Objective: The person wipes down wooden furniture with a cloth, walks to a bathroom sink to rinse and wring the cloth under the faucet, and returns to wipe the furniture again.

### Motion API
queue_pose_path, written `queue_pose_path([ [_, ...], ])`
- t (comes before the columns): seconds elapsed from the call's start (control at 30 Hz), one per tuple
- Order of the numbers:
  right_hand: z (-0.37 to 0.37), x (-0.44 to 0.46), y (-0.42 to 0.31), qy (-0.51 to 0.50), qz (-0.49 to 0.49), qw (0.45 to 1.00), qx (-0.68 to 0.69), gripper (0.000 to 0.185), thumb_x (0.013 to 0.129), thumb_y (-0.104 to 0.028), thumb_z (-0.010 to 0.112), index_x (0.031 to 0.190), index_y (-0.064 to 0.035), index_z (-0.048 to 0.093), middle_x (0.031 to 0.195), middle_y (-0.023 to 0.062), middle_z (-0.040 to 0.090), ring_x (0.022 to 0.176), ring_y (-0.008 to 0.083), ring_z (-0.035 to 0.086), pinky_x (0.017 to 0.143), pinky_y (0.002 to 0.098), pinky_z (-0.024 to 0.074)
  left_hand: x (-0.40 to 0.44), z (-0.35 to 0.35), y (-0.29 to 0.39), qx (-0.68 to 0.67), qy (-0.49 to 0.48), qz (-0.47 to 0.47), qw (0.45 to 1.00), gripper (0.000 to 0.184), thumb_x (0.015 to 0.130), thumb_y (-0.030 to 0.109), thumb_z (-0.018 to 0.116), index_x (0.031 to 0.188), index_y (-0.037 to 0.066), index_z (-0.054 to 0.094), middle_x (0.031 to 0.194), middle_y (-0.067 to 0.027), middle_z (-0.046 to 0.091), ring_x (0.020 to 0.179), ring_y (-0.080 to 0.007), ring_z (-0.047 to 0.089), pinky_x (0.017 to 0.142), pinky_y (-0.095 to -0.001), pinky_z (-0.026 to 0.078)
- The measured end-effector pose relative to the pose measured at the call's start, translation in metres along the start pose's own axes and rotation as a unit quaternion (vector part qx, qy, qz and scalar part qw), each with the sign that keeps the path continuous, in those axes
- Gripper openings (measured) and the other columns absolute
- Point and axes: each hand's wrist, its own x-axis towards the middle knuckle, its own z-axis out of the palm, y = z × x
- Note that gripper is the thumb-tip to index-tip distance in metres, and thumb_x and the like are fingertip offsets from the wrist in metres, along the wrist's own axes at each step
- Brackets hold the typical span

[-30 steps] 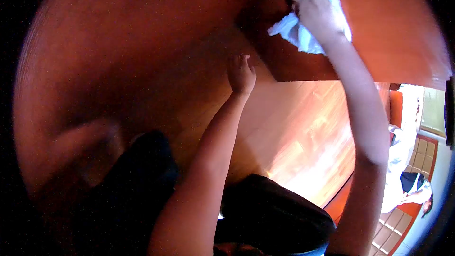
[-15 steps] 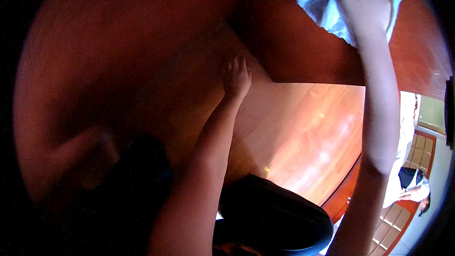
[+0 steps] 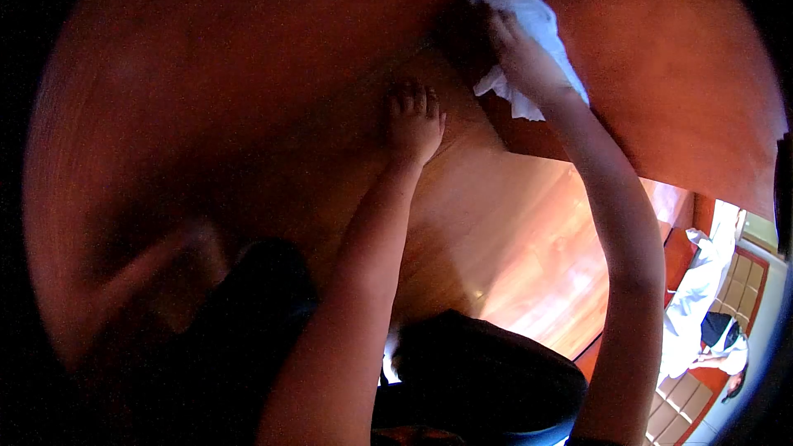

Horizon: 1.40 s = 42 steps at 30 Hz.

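Note:
My right hand [image 3: 524, 62] presses a crumpled white cloth [image 3: 541, 21] against a reddish-brown wooden panel [image 3: 652, 91]. The cloth spreads out around the fingers, and its lower edge hangs below the palm. Lower and to the left, my left hand [image 3: 417, 124] rests flat on the wooden floor [image 3: 462, 206], fingers stretched out and holding nothing. Deep shadow covers the corner near both hands.
Another dark reddish wooden surface [image 3: 206, 58] fills the upper left. My dark-clothed knee [image 3: 496, 372] is at the bottom. At far right, a person [image 3: 727, 355] appears beyond white fabric [image 3: 694, 297], beside a tiled wooden-framed panel [image 3: 739, 285].
My right hand has moved left and down across the panel with the cloth, towards the dark corner. My left hand stays on almost the same spot of the floor.

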Motion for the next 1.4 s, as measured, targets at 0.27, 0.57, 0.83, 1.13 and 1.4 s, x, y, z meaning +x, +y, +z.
queue_pose_path([
  [0.27, 0.048, 0.006, 0.038, -0.023, 0.149, 0.926, 0.346, 0.024, 0.089, -0.019, 0.043, 0.110, -0.0089, 0.048, 0.123, 0.0107, 0.039, 0.108, 0.0264, 0.045, 0.070, 0.0371, 0.0476, 0.016, 0.027, 0.027, -0.021, 0.014, -0.007, 1.000, 0.055, 0.080, 0.038, 0.052, 0.120, 0.001, 0.046, 0.130, -0.0189, 0.037, 0.120, -0.0349, 0.034, 0.098, -0.0550, 0.024],
  [0.57, 0.081, 0.003, 0.057, -0.043, 0.215, 0.934, 0.284, 0.043, 0.091, -0.030, 0.039, 0.124, -0.0030, 0.044, 0.127, 0.0147, 0.044, 0.117, 0.0237, 0.040, 0.097, 0.0304, 0.0303, 0.011, 0.032, 0.040, -0.064, 0.024, 0.005, 0.998, 0.057, 0.082, 0.039, 0.049, 0.123, -0.001, 0.043, 0.132, -0.0218, 0.033, 0.123, -0.0375, 0.029, 0.099, -0.0563, 0.021],
  [0.83, 0.082, -0.041, 0.045, -0.014, 0.165, 0.888, 0.429, 0.021, 0.086, -0.029, 0.043, 0.097, -0.0113, 0.048, 0.088, 0.0035, 0.049, 0.078, 0.0150, 0.046, 0.064, 0.0303, 0.0407, 0.008, 0.037, 0.022, -0.004, 0.016, 0.010, 1.000, 0.052, 0.085, 0.034, 0.045, 0.125, 0.000, 0.042, 0.132, -0.0192, 0.035, 0.123, -0.0387, 0.028, 0.102, -0.0541, 0.018],
  [1.13, 0.061, -0.162, 0.039, -0.020, 0.185, 0.914, 0.360, 0.032, 0.084, -0.032, 0.043, 0.106, -0.0099, 0.049, 0.086, 0.0066, 0.054, 0.054, 0.0141, 0.050, 0.039, 0.0279, 0.0394, -0.008, 0.031, 0.000, -0.012, -0.015, 0.010, 1.000, 0.048, 0.088, 0.031, 0.042, 0.126, 0.002, 0.040, 0.134, -0.0186, 0.033, 0.125, -0.0372, 0.027, 0.101, -0.0516, 0.022],
  [1.4, 0.033, -0.218, 0.020, -0.059, 0.134, 0.973, 0.178, 0.036, 0.091, -0.029, 0.034, 0.116, -0.0073, 0.048, 0.123, 0.0103, 0.048, 0.110, 0.0244, 0.046, 0.092, 0.0334, 0.0351, -0.011, 0.013, -0.008, 0.068, -0.034, 0.026, 0.997, 0.049, 0.089, 0.033, 0.038, 0.130, 0.005, 0.037, 0.138, -0.0152, 0.028, 0.126, -0.0347, 0.026, 0.102, -0.0527, 0.018],
])
